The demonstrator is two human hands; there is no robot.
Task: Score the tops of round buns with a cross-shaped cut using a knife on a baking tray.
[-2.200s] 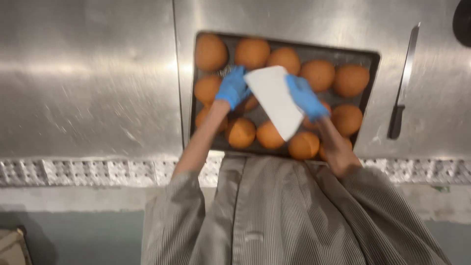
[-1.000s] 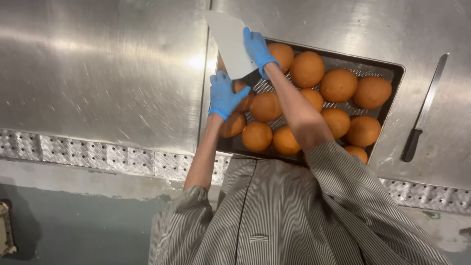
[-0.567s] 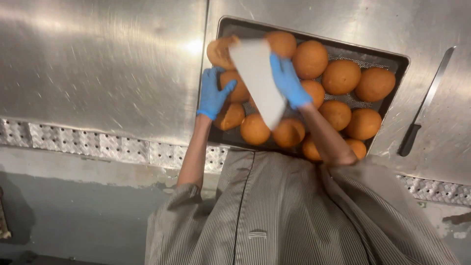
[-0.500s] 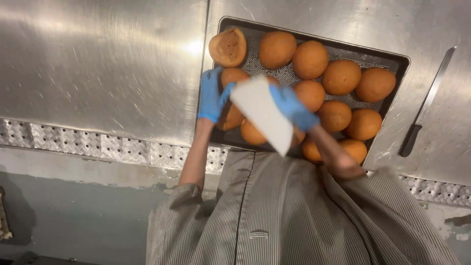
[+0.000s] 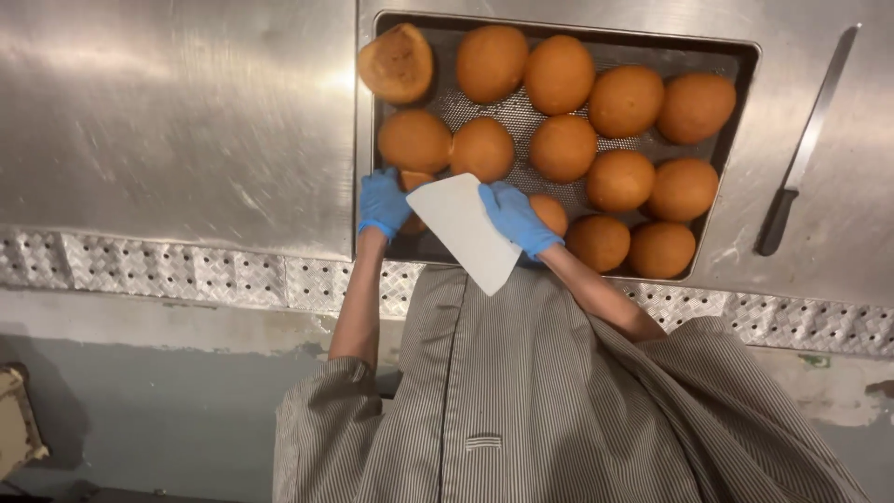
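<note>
Two gloved hands work at the lower left corner of a dark perforated baking tray that sits on a steel counter in the upper half of the frame. Right hand, in a blue glove, is closed around the upper edge of a white plastic scraper, whose blade slants down toward the lower centre over the striped shirt. Left hand, also gloved, is curled narrow over a bun at the tray's lower left; only part of that bun shows. Round brown buns fill the rest of the tray. One overturned bun lies across the tray's upper left rim. A long knife lies on the counter at the right, apart from the tray.

Compared with half a second ago, the scraper has dropped slightly lower; the overturned bun and knife are unmoved.
</note>
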